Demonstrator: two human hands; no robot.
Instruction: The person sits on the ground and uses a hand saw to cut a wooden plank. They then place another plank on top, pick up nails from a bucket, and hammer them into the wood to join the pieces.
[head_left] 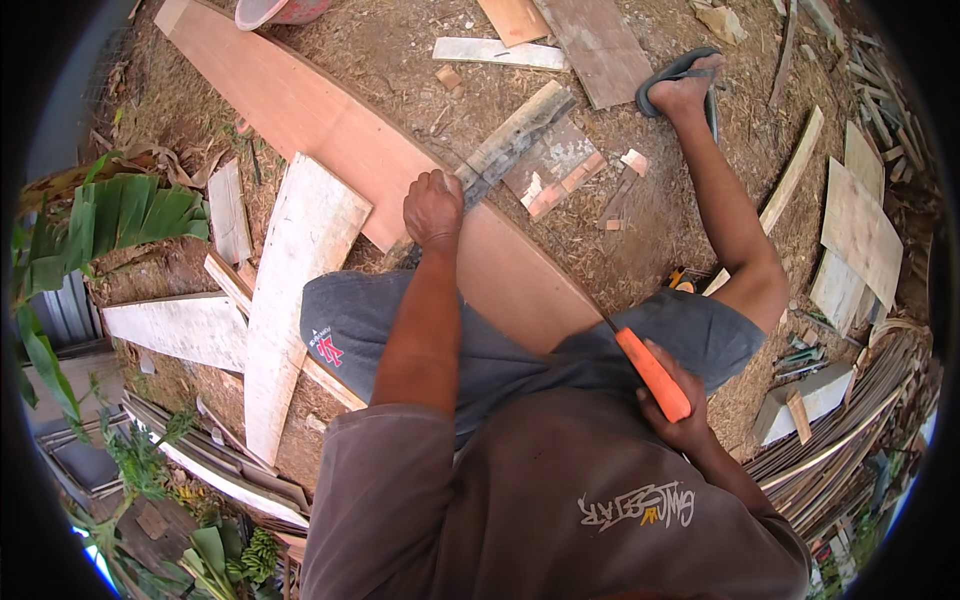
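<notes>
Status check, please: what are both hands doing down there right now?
Left hand gripping grey wooden strip against long reddish board. Right hand closed on orange-handled tool. Wood scraps beside the strip.

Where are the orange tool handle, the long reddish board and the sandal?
orange tool handle (652, 373), head view, middle of the grip.
long reddish board (330, 125), head view, bare upper face.
sandal (665, 85), head view, sole edge beside the foot.

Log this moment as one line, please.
left hand grips grey plank | right hand holds orange-handled tool | brown board underneath
</notes>
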